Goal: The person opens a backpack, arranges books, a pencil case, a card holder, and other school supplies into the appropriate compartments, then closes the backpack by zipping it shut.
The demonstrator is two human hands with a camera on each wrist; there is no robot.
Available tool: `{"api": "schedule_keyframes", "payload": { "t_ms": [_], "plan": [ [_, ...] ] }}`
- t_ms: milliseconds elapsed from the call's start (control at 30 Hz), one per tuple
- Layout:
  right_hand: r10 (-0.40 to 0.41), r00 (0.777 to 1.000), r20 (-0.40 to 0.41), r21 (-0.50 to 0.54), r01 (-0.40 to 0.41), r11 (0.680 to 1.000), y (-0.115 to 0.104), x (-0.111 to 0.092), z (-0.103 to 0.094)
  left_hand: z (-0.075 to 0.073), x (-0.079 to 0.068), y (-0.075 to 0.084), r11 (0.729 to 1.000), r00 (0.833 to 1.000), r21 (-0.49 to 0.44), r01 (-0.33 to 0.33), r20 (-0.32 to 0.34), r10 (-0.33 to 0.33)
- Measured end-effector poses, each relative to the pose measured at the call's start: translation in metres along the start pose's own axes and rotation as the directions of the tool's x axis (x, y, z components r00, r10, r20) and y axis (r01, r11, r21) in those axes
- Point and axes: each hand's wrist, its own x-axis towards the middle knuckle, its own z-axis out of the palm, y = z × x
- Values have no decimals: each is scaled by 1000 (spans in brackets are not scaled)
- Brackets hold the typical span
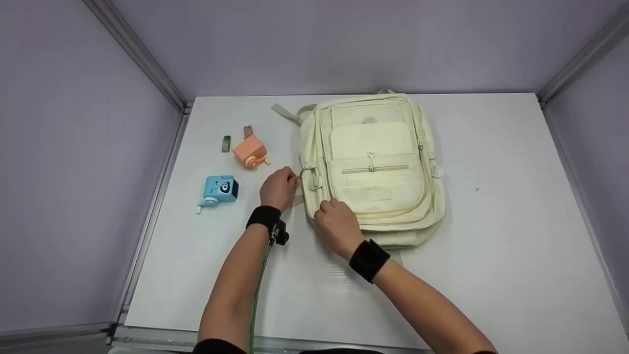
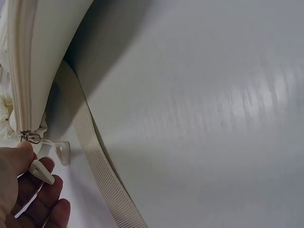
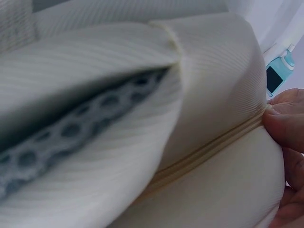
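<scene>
A cream backpack (image 1: 372, 140) lies front side up on the white table. At its left side my left hand (image 1: 278, 189) pinches a zipper pull (image 2: 42, 172) between thumb and fingers, close below the metal slider (image 2: 29, 137). A second pull (image 2: 61, 153) dangles beside it from the same spot. My right hand (image 1: 339, 223) grips the bag's lower left edge, thumb and finger pinching the fabric right at the zipper seam (image 3: 209, 149). In the right wrist view, an opening in the cream fabric shows dark-spotted grey material (image 3: 71, 130).
Left of the bag stand a blue box with a crank (image 1: 220, 189) and an orange box with a crank (image 1: 249, 150). A small dark green piece (image 1: 226, 143) lies beside the orange one. A webbing strap (image 2: 102, 164) trails from under the bag. Partition walls enclose the table.
</scene>
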Motion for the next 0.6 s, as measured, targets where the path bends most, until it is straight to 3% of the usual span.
{"api": "schedule_keyframes", "payload": {
  "t_ms": [400,600],
  "plan": [
    [3,1000,12,19,-3,1000,-1,0,2,-2,-1,0,1000,1000,-6,15,13,-15],
    [13,1000,-16,31,-12,999,-1,-3,5,-5,-4,3,1000,998,2,30,51,-30]
  ]
}}
